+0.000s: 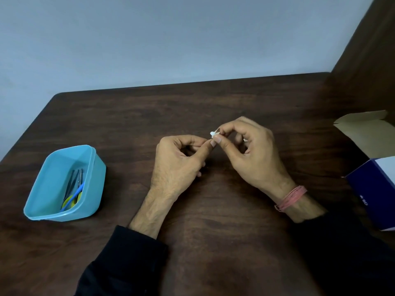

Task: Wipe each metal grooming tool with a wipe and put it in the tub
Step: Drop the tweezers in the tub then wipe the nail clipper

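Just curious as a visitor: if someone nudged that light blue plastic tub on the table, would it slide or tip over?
The light blue plastic tub would probably slide: it looks thin-walled and light, holding only a few slim tools. It seems unlikely to tip, being low and wide.

A dark wood-grain table with a rounded far left corner fills the near part of the scene. Behind it stands a plain pale blue-grey wall, evenly lit. On the far right rises a dark brown panel.
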`<state>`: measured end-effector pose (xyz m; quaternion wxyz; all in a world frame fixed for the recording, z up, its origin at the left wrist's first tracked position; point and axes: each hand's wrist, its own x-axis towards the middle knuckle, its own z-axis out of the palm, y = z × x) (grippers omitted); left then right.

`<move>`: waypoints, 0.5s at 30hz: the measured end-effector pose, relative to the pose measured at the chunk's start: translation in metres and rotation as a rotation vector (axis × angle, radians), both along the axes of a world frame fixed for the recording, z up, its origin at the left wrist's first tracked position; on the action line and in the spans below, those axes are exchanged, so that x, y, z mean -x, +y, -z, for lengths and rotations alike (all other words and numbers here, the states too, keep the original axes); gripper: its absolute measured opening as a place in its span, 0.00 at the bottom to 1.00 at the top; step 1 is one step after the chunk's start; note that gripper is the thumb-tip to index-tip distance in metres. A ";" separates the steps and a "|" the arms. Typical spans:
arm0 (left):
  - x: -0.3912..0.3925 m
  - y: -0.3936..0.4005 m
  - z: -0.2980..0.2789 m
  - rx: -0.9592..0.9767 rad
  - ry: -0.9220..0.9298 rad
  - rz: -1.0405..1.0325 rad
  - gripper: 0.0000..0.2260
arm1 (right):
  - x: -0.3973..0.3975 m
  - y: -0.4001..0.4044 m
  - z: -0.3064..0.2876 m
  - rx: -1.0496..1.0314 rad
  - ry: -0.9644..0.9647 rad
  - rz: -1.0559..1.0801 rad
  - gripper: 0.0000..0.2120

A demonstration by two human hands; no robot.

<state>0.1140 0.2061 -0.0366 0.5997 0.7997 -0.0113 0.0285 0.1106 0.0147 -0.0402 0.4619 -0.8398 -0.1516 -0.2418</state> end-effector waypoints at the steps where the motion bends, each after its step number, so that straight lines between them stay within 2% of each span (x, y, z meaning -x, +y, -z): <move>1: 0.000 0.000 0.000 0.009 0.001 0.001 0.09 | 0.001 0.000 0.000 0.005 -0.002 0.004 0.01; 4: -0.001 0.000 0.001 0.014 -0.001 0.013 0.09 | 0.002 -0.001 -0.001 -0.010 -0.040 0.020 0.01; 8: -0.001 0.001 0.001 -0.002 -0.003 -0.005 0.10 | -0.003 -0.001 0.003 -0.025 0.063 0.007 0.02; 12: 0.000 0.000 0.000 0.006 -0.011 0.008 0.09 | 0.001 0.000 0.000 -0.022 -0.017 0.002 0.01; 15: 0.001 0.001 0.000 -0.047 -0.016 0.013 0.09 | -0.003 -0.002 0.004 -0.017 0.103 -0.039 0.01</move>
